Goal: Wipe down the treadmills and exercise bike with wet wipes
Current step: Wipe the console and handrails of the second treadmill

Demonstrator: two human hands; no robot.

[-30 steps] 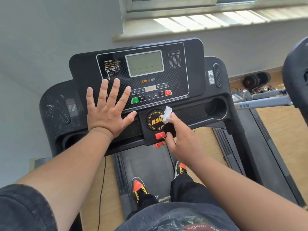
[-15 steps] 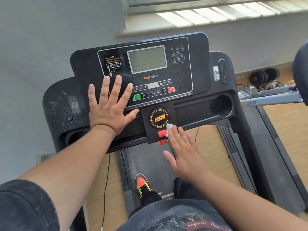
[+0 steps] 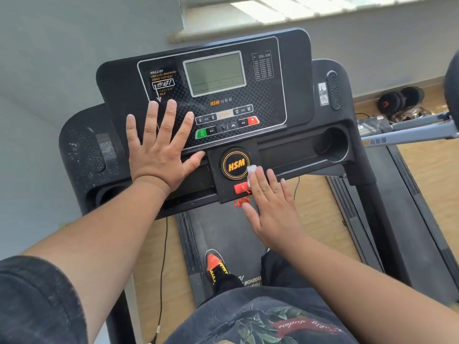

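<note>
Right hand (image 3: 269,207) flat, fingers straight and together, pressing a small white wet wipe (image 3: 253,169) under the fingertips; only a bit of wipe shows past the index tip. Wipe sits on the black centre block of the treadmill console (image 3: 293,78), touching the right rim of the round HSM badge (image 3: 236,164), just above the red safety key (image 3: 240,187). Thumb hangs off the block's lower edge over the belt (image 3: 223,234).

Left hand (image 3: 159,142) spread wide, palm down on the console's left side, fingertips on the panel near the green button (image 3: 201,133), thumb along the panel's bottom edge; holds nothing.

Right of the wipe: a shallow tray, then a cup well (image 3: 331,144) near the console's right edge. Left edge has a dusty speaker grille (image 3: 93,150). Open belt below both hands, an orange-toed shoe (image 3: 215,265) on it. Second treadmill's grey rail (image 3: 407,131) just beyond the right edge; dumbbells (image 3: 400,98) on the floor behind.
</note>
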